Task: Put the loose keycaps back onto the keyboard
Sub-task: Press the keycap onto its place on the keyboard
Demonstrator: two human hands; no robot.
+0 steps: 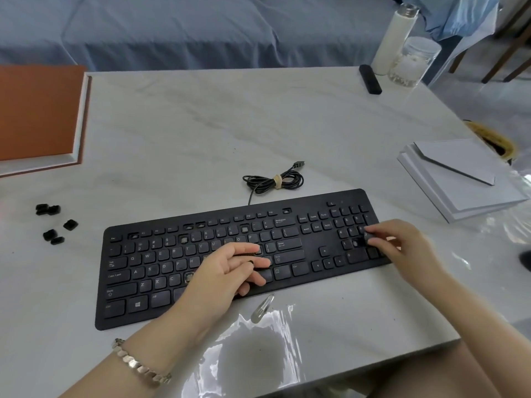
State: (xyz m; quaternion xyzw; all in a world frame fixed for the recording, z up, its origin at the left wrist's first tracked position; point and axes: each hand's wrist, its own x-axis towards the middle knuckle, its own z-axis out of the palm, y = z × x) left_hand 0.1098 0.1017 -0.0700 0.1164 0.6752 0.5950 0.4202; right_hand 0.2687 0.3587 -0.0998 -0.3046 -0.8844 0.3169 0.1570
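A black keyboard [161,271] lies across the marble table, with several bare key sockets showing. My right hand [402,248] hovers over the number pad and pinches a black keycap [368,236] between thumb and forefinger, right beside an empty socket [355,242]. My left hand [230,271] rests over the middle of the keyboard with its fingers loosely curled; a small dark piece shows between them, but I cannot tell whether it is a keycap. Several loose black keycaps [53,225] lie on the table far to the left of the keyboard.
The keyboard's coiled cable [275,180] lies just behind it. A metal hair clip [262,308] sits in front. Grey boards [459,179] are stacked at the right, an orange box [40,116] at the left, a bottle [392,38], jar [413,61] and black stick [370,79] at the back.
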